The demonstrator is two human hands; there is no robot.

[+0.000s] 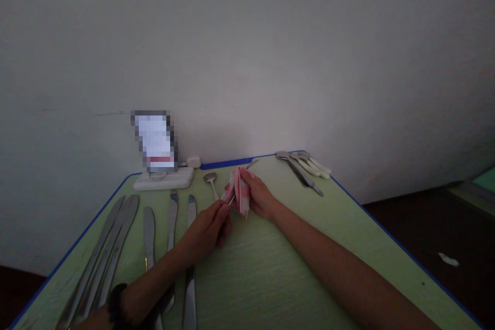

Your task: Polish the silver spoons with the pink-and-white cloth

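My left hand (pixel 216 224) is closed around the end of a thin metal utensil (pixel 232 199). Most of that utensil is hidden, so its kind does not show. A folded pink and white cloth (pixel 242 196) is wrapped about it, gripped by my right hand (pixel 258 193). Just beyond the cloth a slim metal tip (pixel 253 163) shows; whether it belongs to the same utensil I cannot tell. A spoon (pixel 211 177) lies on the table behind my left hand, its handle running down toward my fingers.
Several table knives (pixel 116 242) lie on the left of the green table (pixel 270 278), some under my left forearm. Spoons (pixel 297 170) and white-handled cutlery (pixel 315 167) lie at the back right. A blurred phone (pixel 157 142) stands on a white base (pixel 164 179) by the wall.
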